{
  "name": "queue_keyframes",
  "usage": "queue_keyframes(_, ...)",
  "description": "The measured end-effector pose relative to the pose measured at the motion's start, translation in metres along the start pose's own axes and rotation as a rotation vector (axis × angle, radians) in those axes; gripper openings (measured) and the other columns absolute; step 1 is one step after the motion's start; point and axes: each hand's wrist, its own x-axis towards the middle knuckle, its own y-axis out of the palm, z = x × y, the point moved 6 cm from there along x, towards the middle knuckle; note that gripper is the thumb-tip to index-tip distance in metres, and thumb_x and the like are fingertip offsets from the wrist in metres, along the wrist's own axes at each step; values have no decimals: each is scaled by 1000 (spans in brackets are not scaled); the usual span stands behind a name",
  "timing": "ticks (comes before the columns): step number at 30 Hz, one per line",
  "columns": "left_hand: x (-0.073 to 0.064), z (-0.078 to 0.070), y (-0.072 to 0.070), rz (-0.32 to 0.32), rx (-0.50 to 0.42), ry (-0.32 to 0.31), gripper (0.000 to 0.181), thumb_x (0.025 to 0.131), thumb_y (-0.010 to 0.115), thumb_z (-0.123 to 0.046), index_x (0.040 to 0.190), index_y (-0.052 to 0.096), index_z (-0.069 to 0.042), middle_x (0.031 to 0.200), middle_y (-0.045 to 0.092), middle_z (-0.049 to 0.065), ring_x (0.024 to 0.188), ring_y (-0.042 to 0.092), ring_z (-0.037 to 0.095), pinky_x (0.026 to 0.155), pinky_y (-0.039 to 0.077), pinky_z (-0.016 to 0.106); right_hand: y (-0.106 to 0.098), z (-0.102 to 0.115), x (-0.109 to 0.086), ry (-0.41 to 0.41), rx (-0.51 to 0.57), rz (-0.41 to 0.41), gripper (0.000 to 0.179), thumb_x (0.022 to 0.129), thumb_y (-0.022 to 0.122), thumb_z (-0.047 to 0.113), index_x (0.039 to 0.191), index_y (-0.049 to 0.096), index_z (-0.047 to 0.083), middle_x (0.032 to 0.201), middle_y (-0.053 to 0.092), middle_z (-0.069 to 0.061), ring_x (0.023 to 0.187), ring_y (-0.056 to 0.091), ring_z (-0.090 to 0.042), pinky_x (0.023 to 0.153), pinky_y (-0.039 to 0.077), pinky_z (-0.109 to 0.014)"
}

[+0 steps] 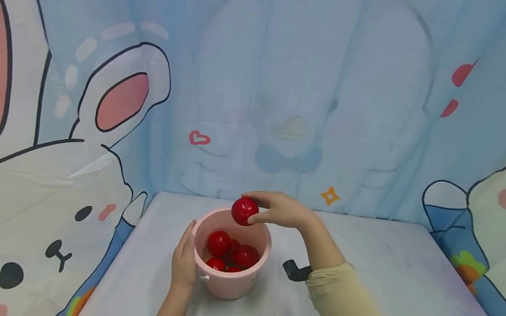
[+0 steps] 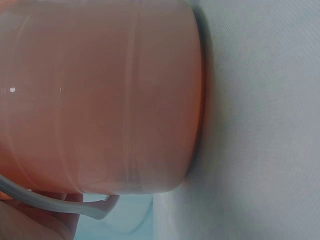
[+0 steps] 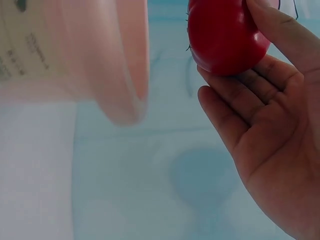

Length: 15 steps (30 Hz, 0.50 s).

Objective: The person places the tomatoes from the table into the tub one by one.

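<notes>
A pink bucket stands upright on the table with several red tomatoes inside. My left hand lies along the bucket's left side, its fingers reaching up to the rim; in the left wrist view the fingers show beside the pale handle. Above the bucket's back right rim, my right hand holds another glossy red tomato between thumb and fingers. From the right wrist view, thin dark strands show at the edge of that tomato, and the bucket rim is a short way off.
The table has a white cover. Behind it hangs a blue curtain with cartoon animals, reaching round both sides. A black camera piece sticks out by the right sleeve.
</notes>
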Motion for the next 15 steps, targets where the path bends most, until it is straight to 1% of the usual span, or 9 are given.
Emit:
queue_keyframes(5, 2, 0, 0, 1, 5, -4, 48, 104, 32, -53, 150, 37, -41, 156, 40, -12, 147, 36, 25, 111, 40, 50, 6, 8, 12, -21, 3, 26, 63, 83, 76, 45, 141, 53, 33, 132, 62, 10, 128, 56, -19, 99, 53, -43)
queue_keyframes(8, 3, 1, 0, 3, 5, -9, 49, 104, 31, -54, 151, 37, -40, 157, 40, -10, 147, 36, 26, 111, 39, 51, 12, 10, 21, -19, -3, 44, 62, 83, 76, 44, 139, 55, 33, 131, 62, 11, 126, 57, -18, 96, 55, -41)
queue_keyframes(15, 3, 1, -1, 12, 4, -17, 50, 103, 35, -53, 151, 37, -39, 158, 39, -7, 147, 36, 26, 111, 40, 51, 31, 16, 39, 7, -42, 110, 64, 79, 79, 42, 138, 57, 30, 119, 65, 10, 111, 60, -15, 86, 58, -34)
